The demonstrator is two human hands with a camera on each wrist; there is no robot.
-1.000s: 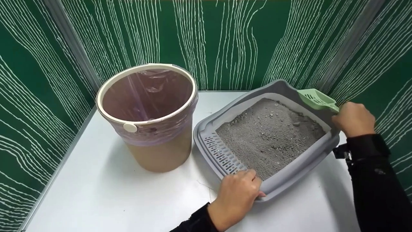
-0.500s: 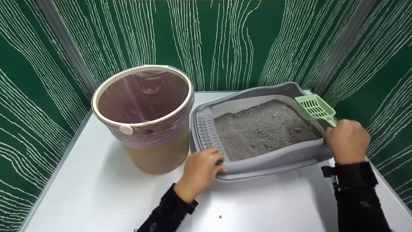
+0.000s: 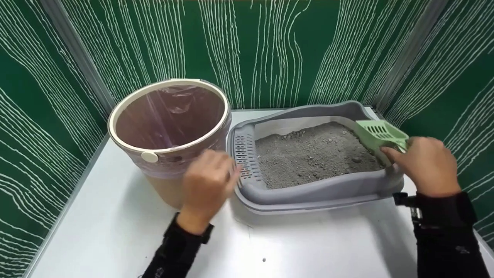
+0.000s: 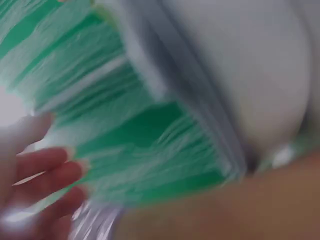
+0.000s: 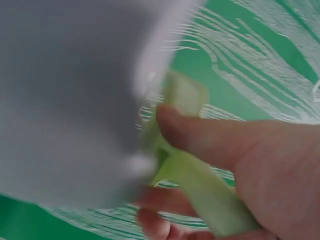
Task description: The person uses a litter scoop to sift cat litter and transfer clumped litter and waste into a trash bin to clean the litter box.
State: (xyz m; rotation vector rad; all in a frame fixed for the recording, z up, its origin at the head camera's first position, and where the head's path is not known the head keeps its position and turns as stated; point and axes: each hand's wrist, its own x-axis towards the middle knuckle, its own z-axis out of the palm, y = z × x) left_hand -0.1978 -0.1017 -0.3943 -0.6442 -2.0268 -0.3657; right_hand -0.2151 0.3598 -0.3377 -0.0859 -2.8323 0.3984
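Observation:
My right hand (image 3: 430,164) grips the handle of a light green litter scoop (image 3: 380,131) at the litter box's right end. Thumb and fingers hold the green handle (image 5: 205,195) in the right wrist view. The slotted scoop head hangs over the rim. The grey litter box (image 3: 308,197) holds grey litter (image 3: 308,154) with small clumps, and has a slotted ledge at its left. My left hand (image 3: 208,181), blurred, is between the box and the bin. In the left wrist view its fingers (image 4: 45,165) are loosely bent and hold nothing.
A brown bin (image 3: 162,189) lined with a clear purplish bag stands left of the box, its cream rim (image 3: 149,156) facing up. Green walls with white lines (image 3: 281,50) enclose the back and sides. A small crumb (image 3: 264,260) lies on the white table (image 3: 308,247).
The litter box has turned and settled, its near left corner moving back and left. My left hand has let go of its rim and moved left toward the bin. The scoop stays in my right hand.

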